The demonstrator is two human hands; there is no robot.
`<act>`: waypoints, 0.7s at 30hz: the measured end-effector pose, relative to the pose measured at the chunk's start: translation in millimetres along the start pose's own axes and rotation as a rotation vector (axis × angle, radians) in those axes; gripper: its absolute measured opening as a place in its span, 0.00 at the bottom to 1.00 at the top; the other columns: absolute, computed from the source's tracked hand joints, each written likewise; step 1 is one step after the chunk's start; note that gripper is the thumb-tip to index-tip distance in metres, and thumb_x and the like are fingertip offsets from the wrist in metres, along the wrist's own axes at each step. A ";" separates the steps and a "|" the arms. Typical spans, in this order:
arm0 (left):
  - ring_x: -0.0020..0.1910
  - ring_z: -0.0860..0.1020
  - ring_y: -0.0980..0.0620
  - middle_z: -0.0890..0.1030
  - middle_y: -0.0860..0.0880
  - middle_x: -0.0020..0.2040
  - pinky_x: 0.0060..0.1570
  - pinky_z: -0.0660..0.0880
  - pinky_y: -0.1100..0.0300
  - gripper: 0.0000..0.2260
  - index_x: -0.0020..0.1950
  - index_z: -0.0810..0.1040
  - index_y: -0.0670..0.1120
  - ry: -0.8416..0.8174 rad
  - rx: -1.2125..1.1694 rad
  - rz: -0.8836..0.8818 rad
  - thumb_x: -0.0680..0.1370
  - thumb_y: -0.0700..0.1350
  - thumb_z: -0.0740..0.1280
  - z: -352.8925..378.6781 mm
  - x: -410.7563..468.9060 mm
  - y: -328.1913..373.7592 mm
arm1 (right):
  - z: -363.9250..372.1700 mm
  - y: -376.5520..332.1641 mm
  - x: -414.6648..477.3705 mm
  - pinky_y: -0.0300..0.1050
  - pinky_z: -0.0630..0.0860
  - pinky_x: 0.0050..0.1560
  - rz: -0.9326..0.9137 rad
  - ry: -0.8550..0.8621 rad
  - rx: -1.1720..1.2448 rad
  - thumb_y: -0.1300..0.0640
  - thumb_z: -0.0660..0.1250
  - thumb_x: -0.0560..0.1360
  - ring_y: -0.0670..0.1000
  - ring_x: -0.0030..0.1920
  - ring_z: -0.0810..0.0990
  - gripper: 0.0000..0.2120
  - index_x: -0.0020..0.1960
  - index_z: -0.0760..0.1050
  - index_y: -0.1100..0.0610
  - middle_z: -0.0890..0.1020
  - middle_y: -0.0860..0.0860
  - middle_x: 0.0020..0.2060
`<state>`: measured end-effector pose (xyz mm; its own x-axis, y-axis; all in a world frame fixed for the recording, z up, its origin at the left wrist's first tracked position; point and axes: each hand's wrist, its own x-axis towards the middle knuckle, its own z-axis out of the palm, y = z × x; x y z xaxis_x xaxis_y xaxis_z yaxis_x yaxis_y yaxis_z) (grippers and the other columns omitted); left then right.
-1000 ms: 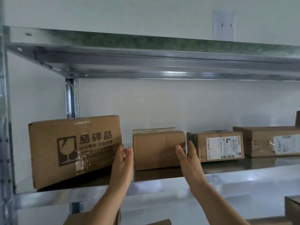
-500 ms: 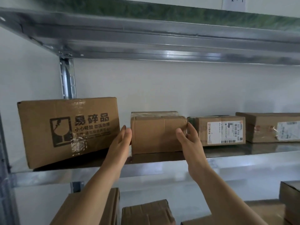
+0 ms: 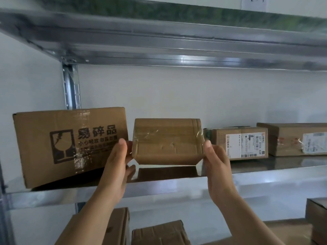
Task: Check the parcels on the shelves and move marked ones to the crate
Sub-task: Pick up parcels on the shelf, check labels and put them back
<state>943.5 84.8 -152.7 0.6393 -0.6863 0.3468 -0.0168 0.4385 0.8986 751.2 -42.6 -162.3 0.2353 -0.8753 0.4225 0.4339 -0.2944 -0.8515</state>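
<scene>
At middle shelf (image 3: pixel 265 181): left hand (image 3: pixel 118 167), right hand (image 3: pixel 217 165) grip one taped parcel (image 3: pixel 168 140); three other parcels (image 3: pixel 244 143).

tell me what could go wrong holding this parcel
The small brown taped cardboard parcel is held only at its ends by the left hand and right hand; the grip could slip on glossy tape. The left hand is near the large tilted fragile-marked cardboard box and might knock it.

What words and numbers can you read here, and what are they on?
"易碎品", beside a broken-glass sign: big box; smaller lines beneath are blurred.
"2 1": paper on the wall.
"SD7 N705 A68": shipping label on the small box; other print too small.
Blurred: sticker on the far-right box.
No text seen on the held parcel.
</scene>
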 end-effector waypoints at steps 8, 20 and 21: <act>0.60 0.81 0.45 0.84 0.46 0.56 0.66 0.72 0.36 0.10 0.51 0.79 0.51 -0.037 0.101 0.077 0.84 0.48 0.59 -7.4 -0.1 -6.7 | -5.3 3.0 2.0 0.53 0.79 0.62 -0.007 -0.047 0.058 0.46 0.73 0.67 0.60 0.56 0.82 0.27 0.60 0.75 0.60 0.82 0.62 0.56; 0.63 0.80 0.43 0.81 0.43 0.63 0.67 0.72 0.40 0.25 0.64 0.78 0.50 -0.098 -0.008 -0.009 0.69 0.53 0.78 -8.1 -2.5 4.5 | -4.2 -4.7 5.5 0.49 0.74 0.47 0.079 -0.017 0.180 0.50 0.69 0.79 0.52 0.45 0.76 0.11 0.56 0.75 0.55 0.79 0.51 0.44; 0.63 0.80 0.44 0.81 0.45 0.64 0.67 0.72 0.40 0.35 0.68 0.75 0.50 -0.121 -0.007 -0.010 0.65 0.56 0.82 -7.4 -3.1 7.7 | -3.5 -6.9 5.5 0.53 0.78 0.52 0.091 -0.020 0.191 0.50 0.69 0.79 0.54 0.50 0.80 0.13 0.58 0.75 0.56 0.80 0.53 0.47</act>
<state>947.2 94.6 -148.9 0.5420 -0.7553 0.3686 -0.0059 0.4351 0.9004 746.5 -46.8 -155.1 0.2969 -0.8867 0.3545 0.5665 -0.1353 -0.8129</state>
